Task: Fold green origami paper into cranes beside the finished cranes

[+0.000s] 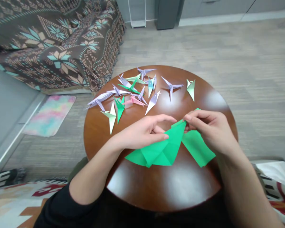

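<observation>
A creased sheet of green origami paper (160, 150) is held above the table, partly folded, its upper right corner drawn to a point. My left hand (150, 131) grips its left side, thumb in front and fingers behind. At the pointed corner, my right hand (204, 125) pinches the paper between thumb and fingers. Under and beside my right hand lies a stack of green paper (199, 148) on the table, part of it hidden by that hand.
Several folded paper cranes in purple, green, white and pink, among them a pink crane (133, 101), spread over the far left of the round brown table (156, 193). A pale green crane (191, 89) stands farther right. Beyond is a sofa with a patterned cover (68, 47).
</observation>
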The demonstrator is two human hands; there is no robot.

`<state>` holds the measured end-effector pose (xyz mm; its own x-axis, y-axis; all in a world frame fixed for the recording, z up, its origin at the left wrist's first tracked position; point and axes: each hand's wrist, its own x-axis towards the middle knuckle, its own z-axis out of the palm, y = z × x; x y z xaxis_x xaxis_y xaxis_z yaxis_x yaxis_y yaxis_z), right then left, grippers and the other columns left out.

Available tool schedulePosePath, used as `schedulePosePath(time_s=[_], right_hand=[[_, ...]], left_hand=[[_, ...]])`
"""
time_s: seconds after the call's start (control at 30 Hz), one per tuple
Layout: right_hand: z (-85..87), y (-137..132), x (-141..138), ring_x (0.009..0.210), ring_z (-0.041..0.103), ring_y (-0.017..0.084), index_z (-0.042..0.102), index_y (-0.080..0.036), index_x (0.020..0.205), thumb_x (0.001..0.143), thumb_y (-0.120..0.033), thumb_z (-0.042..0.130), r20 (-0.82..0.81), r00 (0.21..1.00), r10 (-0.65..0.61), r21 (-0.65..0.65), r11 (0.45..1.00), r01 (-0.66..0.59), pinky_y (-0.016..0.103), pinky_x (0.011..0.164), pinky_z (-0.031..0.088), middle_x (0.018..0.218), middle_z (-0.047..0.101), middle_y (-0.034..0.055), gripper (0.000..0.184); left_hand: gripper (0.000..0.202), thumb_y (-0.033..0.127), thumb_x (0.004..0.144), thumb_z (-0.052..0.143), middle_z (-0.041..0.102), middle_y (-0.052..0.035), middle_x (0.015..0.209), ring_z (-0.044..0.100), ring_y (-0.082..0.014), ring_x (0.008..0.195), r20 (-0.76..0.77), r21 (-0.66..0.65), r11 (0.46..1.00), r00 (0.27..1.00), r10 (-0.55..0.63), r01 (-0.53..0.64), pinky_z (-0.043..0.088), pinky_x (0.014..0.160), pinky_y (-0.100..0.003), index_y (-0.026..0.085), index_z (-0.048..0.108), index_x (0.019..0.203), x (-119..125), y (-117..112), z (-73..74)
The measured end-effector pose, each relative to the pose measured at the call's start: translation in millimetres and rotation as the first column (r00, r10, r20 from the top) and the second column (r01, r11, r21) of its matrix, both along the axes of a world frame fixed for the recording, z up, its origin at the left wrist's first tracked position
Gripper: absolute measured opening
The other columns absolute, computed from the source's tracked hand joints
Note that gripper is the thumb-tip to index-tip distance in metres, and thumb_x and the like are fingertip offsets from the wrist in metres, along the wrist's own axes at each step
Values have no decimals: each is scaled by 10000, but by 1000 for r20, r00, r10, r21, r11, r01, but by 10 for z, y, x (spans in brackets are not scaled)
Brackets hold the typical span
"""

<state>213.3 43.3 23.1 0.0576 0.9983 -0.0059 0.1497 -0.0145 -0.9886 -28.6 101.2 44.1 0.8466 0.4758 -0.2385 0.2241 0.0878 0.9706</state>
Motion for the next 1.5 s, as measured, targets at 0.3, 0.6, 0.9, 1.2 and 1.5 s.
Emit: schedulePosePath(time_s=[0.3, 0.6, 0.9, 1.2, 1.5], right_hand=[[49, -48, 9, 824, 722, 227, 841, -257, 971, 925, -585, 695, -283, 927, 245, -22, 965, -262, 331, 750, 606, 927, 790, 56, 362], [19, -33, -92, 646, 643, 130, 791, -231, 750, 770, -350, 905, -105, 994, 21, -35, 999, -25, 228, 609, 522, 718, 724, -5, 166], [-40, 1, -30, 662, 648, 143, 805, -238, 794, 952, -445, 716, -211, 973, -98, 18, 994, 104, 264, 638, 575, 762, 700, 8, 275], [81, -55, -125, 744, 633, 185, 770, -237, 742, 855, -453, 819, -18, 974, 226, -100, 969, -227, 292, 692, 499, 707, 697, -2, 249], [21, -55, -118, 756, 626, 185, 790, -208, 718, 841, -434, 834, -54, 979, 196, -104, 974, -201, 319, 720, 473, 796, 742, 19, 261]], left_hand=[[547, 281, 971, 643, 607, 53, 654, 402, -57, 471, 51, -10, 999, 998, 39, -39, 307, 449, -147, 185, 458, 1476, 25, -1, -18], [550, 280, 972, 639, 556, 76, 621, 361, -52, 469, 39, 24, 999, 999, 25, -26, 269, 440, -143, 186, 468, 1485, 26, -3, -30], [520, 247, 970, 630, 514, 88, 602, 332, -52, 472, 14, 31, 999, 999, 44, -44, 244, 440, -144, 175, 475, 1461, 37, 8, -24], [554, 263, 990, 626, 417, 108, 581, 286, -52, 464, 83, -9, 999, 996, 43, -42, 199, 430, -150, 178, 422, 1498, 43, 2, -33], [534, 297, 999, 617, 365, 114, 581, 246, -62, 495, 54, 56, 998, 999, 3, -6, 185, 448, -163, 200, 440, 1493, 33, -16, 28]])
